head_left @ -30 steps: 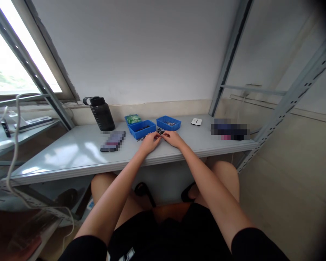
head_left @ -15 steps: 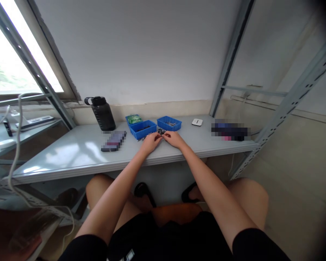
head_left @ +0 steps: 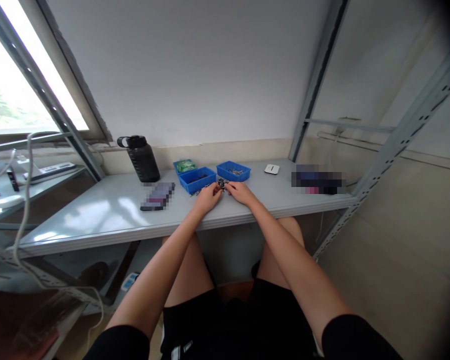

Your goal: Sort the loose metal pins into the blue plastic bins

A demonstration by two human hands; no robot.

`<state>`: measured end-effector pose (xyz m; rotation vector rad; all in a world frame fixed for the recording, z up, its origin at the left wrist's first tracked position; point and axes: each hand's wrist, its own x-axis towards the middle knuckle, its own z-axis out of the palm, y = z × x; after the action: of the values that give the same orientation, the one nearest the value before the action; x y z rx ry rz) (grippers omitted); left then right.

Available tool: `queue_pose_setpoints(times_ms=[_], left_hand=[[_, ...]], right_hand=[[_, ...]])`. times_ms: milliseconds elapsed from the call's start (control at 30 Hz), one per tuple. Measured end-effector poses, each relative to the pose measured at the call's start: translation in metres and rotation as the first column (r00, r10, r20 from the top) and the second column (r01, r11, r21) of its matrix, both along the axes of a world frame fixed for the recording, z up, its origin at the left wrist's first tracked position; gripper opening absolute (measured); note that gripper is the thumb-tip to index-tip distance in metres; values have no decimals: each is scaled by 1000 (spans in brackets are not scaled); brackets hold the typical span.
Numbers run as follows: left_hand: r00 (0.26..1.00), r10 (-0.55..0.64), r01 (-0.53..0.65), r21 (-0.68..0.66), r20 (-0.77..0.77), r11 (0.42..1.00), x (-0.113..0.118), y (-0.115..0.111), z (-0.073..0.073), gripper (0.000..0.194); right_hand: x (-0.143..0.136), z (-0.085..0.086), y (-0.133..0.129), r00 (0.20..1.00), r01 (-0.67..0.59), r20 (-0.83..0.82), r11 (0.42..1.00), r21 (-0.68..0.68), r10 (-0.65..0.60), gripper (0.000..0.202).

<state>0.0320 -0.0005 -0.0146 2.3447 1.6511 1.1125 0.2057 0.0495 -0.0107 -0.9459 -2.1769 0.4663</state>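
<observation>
My left hand (head_left: pixel 209 196) rests at the front of the grey table, its fingers curled together beside a small heap of dark and silvery metal pieces (head_left: pixel 222 183). From the other side my right hand (head_left: pixel 239 192) reaches to the same heap, thumb and fingers pinched. What either hand holds is too small to make out. Just behind my left hand stands a blue bin (head_left: pixel 197 186) with dark small parts in it. Behind my right hand, a second blue bin (head_left: pixel 234 176) contains thin silvery pieces. A few thin pieces lie along the near edge of the left bin.
A green packet (head_left: pixel 185 165) lies in a blue tray behind the left bin. To the left are a dark water bottle (head_left: pixel 144 161) and a blurred phone (head_left: pixel 158 196). A white square object (head_left: pixel 272 169) and a blurred dark bundle (head_left: pixel 317 181) lie right. Metal shelf posts flank the table (head_left: pixel 97 220).
My hands have drawn slightly apart, showing more of the heap between them. My knees have come closer together under the table.
</observation>
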Motion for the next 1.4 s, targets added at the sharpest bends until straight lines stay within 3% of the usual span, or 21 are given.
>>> queue_pose_setpoints(times_ms=[133,367,600,867,1067,1400], left_hand=[[999,-10,9,-24,-34,1000,0,1,0,21],[998,-3,3,5,-58,1000,-1,3,0,21],[998,-36,38,25,-58,999,0,1,2,15],[1000,-2,2,-7,-31,1000,-1,3,-2,23],[998,1,-4,-44,-67,999,0,3,-2,23],[999,1,0,29,-44,1000,0,3,1,17]], right_hand=[[1,1,-2,1000,-12,-8,1000,-2,12,47],[-2,-4,4,1000,6,-1,1000,1,-6,25],[-1,-6,6,1000,-14,1,1000,-18,14,15],[1,1,-2,1000,-27,-12,999,-17,27,46],[-1,0,-2,1000,-18,-16,1000,-14,17,34],[-1,-4,4,1000,-5,-17,1000,-6,5,20]])
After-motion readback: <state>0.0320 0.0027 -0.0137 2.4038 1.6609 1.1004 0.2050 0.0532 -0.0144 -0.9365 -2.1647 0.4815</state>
